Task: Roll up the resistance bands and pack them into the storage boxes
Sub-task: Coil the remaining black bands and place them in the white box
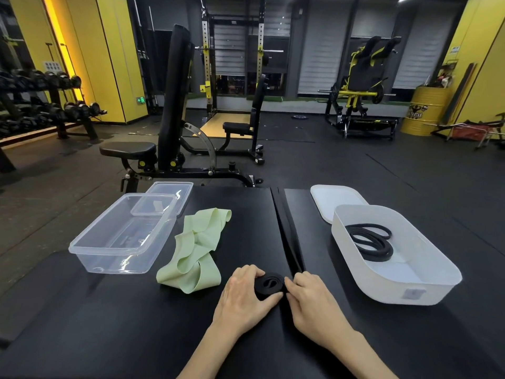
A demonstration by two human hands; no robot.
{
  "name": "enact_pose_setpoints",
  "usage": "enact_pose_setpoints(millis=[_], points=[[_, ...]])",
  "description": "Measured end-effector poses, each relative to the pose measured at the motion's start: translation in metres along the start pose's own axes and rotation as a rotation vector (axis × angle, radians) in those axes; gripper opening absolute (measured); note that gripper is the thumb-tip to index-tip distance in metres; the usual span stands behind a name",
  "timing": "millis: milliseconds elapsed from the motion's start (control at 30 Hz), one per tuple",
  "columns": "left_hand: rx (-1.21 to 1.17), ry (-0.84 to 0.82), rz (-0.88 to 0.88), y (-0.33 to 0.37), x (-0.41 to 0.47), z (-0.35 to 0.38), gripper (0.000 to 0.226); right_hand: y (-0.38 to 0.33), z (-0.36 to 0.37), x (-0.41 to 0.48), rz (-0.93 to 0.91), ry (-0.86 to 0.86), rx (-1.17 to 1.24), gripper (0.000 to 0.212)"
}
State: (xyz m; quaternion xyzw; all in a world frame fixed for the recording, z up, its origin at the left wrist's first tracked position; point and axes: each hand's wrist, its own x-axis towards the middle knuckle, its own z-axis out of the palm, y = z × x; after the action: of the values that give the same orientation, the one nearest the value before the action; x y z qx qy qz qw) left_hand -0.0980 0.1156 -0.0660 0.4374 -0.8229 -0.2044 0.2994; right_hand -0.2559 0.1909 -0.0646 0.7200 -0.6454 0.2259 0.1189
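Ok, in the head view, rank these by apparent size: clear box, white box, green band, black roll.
1. White box and clear box: they look about alike, so they are not ranked apart.
2. Green band.
3. Black roll: smallest, though nearest the camera.

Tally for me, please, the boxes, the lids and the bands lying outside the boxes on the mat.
Boxes: 2 (clear box, white box)
Lids: 2 (clear lid, white lid)
Bands outside: 2 (green band, black band)
Total: 6
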Motion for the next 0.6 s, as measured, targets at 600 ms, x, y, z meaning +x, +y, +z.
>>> enact_pose_setpoints(millis=[600], points=[[-0.287,-0.184,0.049,-0.023,0.011,-0.012,0.046,0.018,-0.012,-0.014,0.001,-0.176,0.076,0.047]])
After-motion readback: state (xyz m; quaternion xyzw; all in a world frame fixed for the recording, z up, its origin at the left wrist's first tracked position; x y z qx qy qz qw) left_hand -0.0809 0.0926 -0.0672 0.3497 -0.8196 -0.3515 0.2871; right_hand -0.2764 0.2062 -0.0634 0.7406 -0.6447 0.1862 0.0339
